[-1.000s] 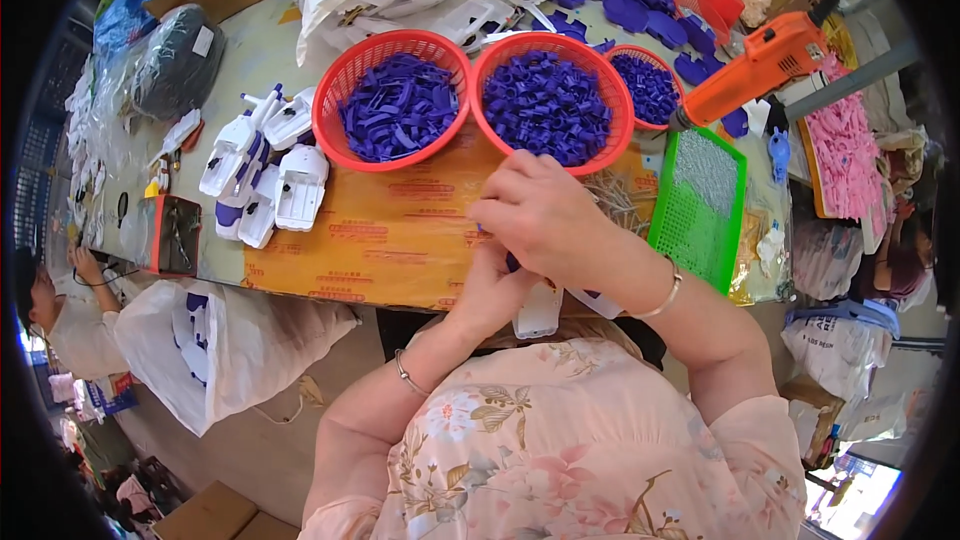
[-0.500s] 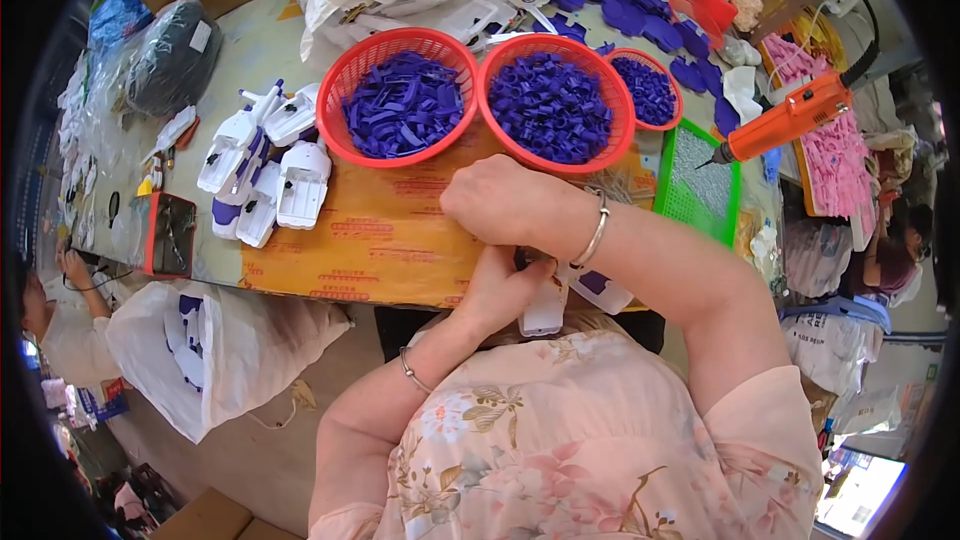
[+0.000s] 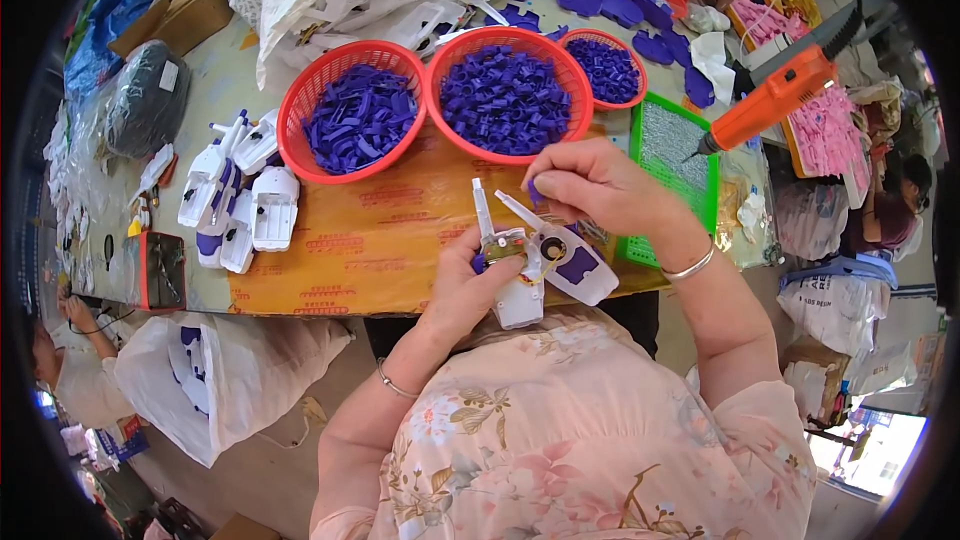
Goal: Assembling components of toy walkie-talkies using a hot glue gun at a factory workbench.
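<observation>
My left hand [image 3: 462,285] is closed round a white plastic housing half [image 3: 519,307] at the table's front edge; a small circuit board shows inside it, and a narrow white stem points away from me. Beside it lies a second white half [image 3: 592,285] with a dark round part and a purple panel; thin wires run between the two halves. Above and right of them, my right hand [image 3: 605,185] pinches a small purple plastic piece [image 3: 535,190], partly hidden by the fingers. Beyond the hands stand red baskets [image 3: 290,145] of purple pieces.
A green tray [image 3: 637,248] of small metal parts sits right, below a hanging orange electric screwdriver [image 3: 775,105]. Several white-and-purple housings [image 3: 272,208] are piled left. A big white sack [image 3: 270,0] stands behind the baskets. Another person's hand [image 3: 78,312] shows far left.
My right hand has lifted away from the left one, up and to the right, and now shows a small purple piece. Both housing halves have come into plain sight. The whole view has shifted slightly.
</observation>
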### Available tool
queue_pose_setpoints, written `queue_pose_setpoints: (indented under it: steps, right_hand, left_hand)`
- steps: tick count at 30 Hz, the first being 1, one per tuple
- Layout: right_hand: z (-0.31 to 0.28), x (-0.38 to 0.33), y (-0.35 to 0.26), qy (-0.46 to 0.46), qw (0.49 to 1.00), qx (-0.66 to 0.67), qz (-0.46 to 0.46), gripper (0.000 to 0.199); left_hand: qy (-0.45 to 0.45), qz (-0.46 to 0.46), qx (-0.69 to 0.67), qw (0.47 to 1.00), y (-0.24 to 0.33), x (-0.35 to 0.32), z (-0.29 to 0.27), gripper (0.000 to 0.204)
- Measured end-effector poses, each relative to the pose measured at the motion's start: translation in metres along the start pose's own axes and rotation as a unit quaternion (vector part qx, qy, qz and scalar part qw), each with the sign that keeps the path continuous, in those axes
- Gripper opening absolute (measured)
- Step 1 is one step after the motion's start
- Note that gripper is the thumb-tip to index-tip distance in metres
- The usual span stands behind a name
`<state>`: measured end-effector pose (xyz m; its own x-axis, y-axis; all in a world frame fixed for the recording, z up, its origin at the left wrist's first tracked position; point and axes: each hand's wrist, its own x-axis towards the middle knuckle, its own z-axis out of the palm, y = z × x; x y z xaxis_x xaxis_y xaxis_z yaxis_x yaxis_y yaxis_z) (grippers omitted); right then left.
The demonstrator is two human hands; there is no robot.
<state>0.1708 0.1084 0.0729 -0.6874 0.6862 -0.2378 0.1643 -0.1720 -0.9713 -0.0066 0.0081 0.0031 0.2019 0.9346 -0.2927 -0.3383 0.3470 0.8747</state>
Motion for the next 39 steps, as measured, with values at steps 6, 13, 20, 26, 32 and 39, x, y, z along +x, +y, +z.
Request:
queue_pose_setpoints:
  steps: [6,13,20,26,32,39]
  right_hand:
    - [0.006,-0.013,0.019,0.076,0.994,0.083,-0.005,0.011]
    - [0.005,-0.009,0.028,0.020,0.999,-0.008,-0.031,0.012]
    - [0.002,-0.002,0.030,0.000,0.994,-0.056,-0.093,0.013]
    - [-0.004,0.003,0.036,-0.053,0.992,-0.030,-0.114,0.016]
    - [-0.001,0.007,0.032,-0.068,0.994,-0.015,-0.090,0.016]
    - [-0.003,0.009,0.038,-0.082,0.991,-0.052,-0.087,0.017]
  left_hand:
    - [0.009,0.009,0.034,0.999,0.001,-0.002,0.005,0.028]
    - [0.022,0.007,0.032,0.999,0.006,-0.001,0.009,0.025]
    - [0.019,0.014,0.036,0.999,0.009,0.002,0.010,0.024]
    - [0.032,-0.012,0.029,0.999,0.011,0.001,0.012,0.025]
    - [0.033,-0.005,0.022,0.999,0.008,0.002,0.009,0.026]
    - [0.011,-0.001,0.043,0.999,0.007,0.003,0.008,0.027]
